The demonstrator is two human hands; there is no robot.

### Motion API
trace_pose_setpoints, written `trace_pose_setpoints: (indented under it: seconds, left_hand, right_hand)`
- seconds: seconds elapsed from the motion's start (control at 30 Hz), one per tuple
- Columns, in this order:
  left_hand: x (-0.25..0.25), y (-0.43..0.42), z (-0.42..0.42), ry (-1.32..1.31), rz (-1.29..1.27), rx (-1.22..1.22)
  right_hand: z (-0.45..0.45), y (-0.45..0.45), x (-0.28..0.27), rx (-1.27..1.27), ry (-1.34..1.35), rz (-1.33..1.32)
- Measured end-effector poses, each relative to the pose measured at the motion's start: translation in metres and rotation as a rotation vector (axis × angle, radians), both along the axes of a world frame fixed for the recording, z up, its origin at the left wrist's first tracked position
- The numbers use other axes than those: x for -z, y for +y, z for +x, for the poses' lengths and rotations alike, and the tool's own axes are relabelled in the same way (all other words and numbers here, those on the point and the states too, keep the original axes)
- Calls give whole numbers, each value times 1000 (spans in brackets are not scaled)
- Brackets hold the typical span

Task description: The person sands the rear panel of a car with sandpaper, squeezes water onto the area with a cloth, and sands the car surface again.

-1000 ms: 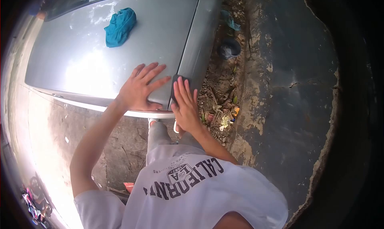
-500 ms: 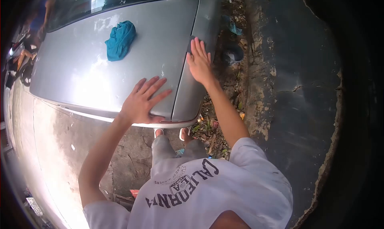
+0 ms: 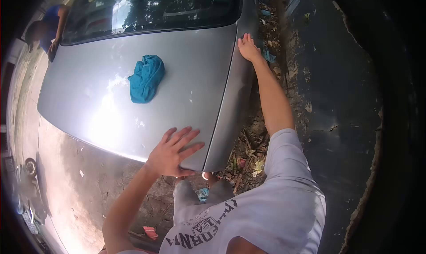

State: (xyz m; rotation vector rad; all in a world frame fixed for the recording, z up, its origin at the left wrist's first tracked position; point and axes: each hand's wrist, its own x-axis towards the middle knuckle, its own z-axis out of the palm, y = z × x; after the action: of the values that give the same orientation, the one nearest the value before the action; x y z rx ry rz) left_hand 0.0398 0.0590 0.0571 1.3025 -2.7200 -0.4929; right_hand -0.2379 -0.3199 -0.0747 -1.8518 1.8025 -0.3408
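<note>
My left hand (image 3: 171,153) lies with spread fingers on the rear corner of a silver car's trunk lid (image 3: 182,68), its thumb at the edge. Farther up, my right hand (image 3: 249,49) presses on the car's right rear fender, fingers close together. Beneath those fingers is a dark grey pad, mostly hidden now; its kind I cannot make out. A crumpled teal cloth (image 3: 147,79) rests on the trunk lid, apart from both hands.
Another person (image 3: 49,28) leans at the car's far left side, a hand near the rear window (image 3: 177,8). Dry leaves and litter (image 3: 248,158) fill the gap between the car and a dark, peeling wall (image 3: 337,165). A motorbike (image 3: 29,187) stands at far left.
My right hand has slid forward along the fender toward the rear window. My left hand stays on the trunk corner. The view has shifted, showing more window and the other person.
</note>
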Motion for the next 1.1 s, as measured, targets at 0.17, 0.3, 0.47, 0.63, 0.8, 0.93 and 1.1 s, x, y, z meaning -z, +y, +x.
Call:
trace_pose_setpoints:
  seconds: [0.17, 0.3, 0.47, 0.63, 0.8, 0.93, 1.1]
  left_hand:
    - [-1, 3, -6, 6, -26, 22]
    - [-2, 1, -6, 25, -1, 17]
    - [0, 1, -4, 32, 3, 5]
    - [-1, 3, -5, 52, -20, 3]
    - [5, 5, -5, 68, -82, 33]
    - [3, 3, -6, 53, -93, 32]
    - [5, 5, -6, 37, -77, 23]
  right_hand:
    - [7, 237, -26, -217, -47, -246]
    - [10, 355, -60, -263, -180, -148]
    - [18, 105, -27, -137, 9, -192]
    - [33, 92, -24, -52, -26, -151]
    - [41, 395, -57, -269, -163, -193]
    - [35, 452, -66, -318, -218, -94]
    - [14, 165, -13, -124, -114, -256]
